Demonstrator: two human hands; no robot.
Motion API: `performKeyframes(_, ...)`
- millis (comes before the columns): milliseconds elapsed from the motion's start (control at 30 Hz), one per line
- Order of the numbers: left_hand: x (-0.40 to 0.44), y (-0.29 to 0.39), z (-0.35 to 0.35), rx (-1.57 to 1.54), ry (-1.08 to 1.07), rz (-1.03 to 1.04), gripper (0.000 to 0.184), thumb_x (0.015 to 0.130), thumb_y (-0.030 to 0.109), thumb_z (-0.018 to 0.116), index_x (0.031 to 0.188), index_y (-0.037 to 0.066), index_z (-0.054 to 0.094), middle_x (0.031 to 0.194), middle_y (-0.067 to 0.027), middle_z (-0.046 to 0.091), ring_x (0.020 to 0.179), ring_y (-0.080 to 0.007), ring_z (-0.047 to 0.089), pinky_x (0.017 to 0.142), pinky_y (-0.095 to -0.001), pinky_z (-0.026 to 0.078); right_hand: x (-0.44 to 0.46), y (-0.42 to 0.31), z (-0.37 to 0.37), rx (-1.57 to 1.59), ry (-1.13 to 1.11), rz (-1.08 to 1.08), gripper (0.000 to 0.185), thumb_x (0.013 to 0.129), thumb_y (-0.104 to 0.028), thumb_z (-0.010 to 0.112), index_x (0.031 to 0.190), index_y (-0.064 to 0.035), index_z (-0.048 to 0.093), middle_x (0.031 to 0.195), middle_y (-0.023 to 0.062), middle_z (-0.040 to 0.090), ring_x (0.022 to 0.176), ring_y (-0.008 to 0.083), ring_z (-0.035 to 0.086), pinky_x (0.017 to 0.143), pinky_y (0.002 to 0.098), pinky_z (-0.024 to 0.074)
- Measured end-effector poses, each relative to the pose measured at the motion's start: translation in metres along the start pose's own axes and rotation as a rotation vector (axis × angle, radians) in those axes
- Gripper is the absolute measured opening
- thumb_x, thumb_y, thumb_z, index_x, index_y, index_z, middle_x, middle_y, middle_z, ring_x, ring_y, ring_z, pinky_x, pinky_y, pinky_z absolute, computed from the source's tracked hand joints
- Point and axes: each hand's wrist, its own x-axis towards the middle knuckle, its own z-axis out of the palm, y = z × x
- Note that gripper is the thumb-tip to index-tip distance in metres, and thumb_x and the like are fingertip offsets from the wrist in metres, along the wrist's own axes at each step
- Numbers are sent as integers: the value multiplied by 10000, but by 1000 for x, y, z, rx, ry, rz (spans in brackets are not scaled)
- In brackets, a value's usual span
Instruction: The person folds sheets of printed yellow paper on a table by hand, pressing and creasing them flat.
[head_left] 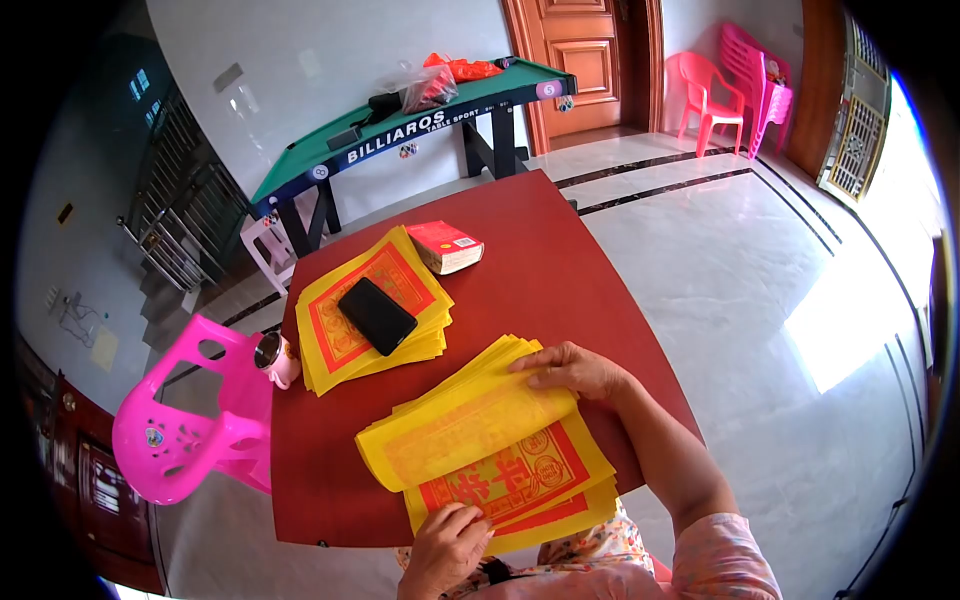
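Note:
A stack of yellow printed paper (545,465) with red patterns lies at the near edge of the red table. Its top sheet (450,432) is bent over, so its plain back faces up with the print showing faintly through. At the far right end of that bent sheet, my right hand (578,372) is closed on the paper with thumb and fingers. My left hand (450,540) has curled fingers at the near left edge of the stack, gripping the paper there; its fingertips are partly hidden. Farther off, a black phone (378,315) rests on a second stack of the paper (325,345).
A thick red book (447,247) and a pink mug (277,360) stand on the table (530,270). A pink plastic chair (195,430) touches the left side. Beyond are a billiard table (330,125) with bags, stacked pink chairs (755,85) and a wooden door (577,60).

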Motion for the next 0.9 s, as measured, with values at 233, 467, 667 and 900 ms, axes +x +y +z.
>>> performKeyframes(233,-3,-8,5,0,18,35,98,731,91,707,797,44,652,839,-61,644,864,-250,610,744,-345,516,0,-1,1,-5,8,8,343,871,-99,596,1210,-47,598,1089,60,649,972,114,584,900,259,451)
performKeyframes(467,-3,-7,6,-29,40,-30,122,722,112,717,758,37,628,800,-62,639,831,-246,621,706,-340,525,0,-3,1,-39,18,2,336,872,-100,596,1202,-41,602,1086,62,649,969,112,585,898,256,451)
performKeyframes(667,-1,-6,3,-27,38,-54,113,723,71,695,798,23,625,823,-82,647,845,-260,625,708,-354,531,1,0,1,-1,20,3,336,870,-101,602,1200,-41,603,1087,61,649,968,114,586,897,256,451)
performKeyframes(900,-4,-12,7,-61,57,-30,119,701,44,713,762,1,620,781,-99,652,818,-283,643,670,-362,535,1,-4,2,-1,32,37,337,866,-113,610,1196,-43,607,1089,56,648,981,116,580,905,264,446)
